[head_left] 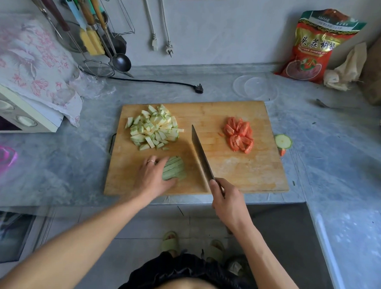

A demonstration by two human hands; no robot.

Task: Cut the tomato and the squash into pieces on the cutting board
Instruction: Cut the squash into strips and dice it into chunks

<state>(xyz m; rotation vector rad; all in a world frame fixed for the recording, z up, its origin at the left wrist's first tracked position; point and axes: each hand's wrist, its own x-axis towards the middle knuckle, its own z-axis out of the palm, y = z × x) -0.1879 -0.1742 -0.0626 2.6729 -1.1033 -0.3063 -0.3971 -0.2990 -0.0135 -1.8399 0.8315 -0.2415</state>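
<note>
Right now the squash strips (174, 171) lie at the cutting board's (250, 174) near edge, pinned flat by the left hand (151, 177), whose fingers (161, 163) lie spread, not curled. Right hand (227, 202) grips the cleaver (201, 156) just beside them; likely risk: a nicked fingertip or strips sliding. Tomato pieces (239, 137) sit at the board's far right.
</note>
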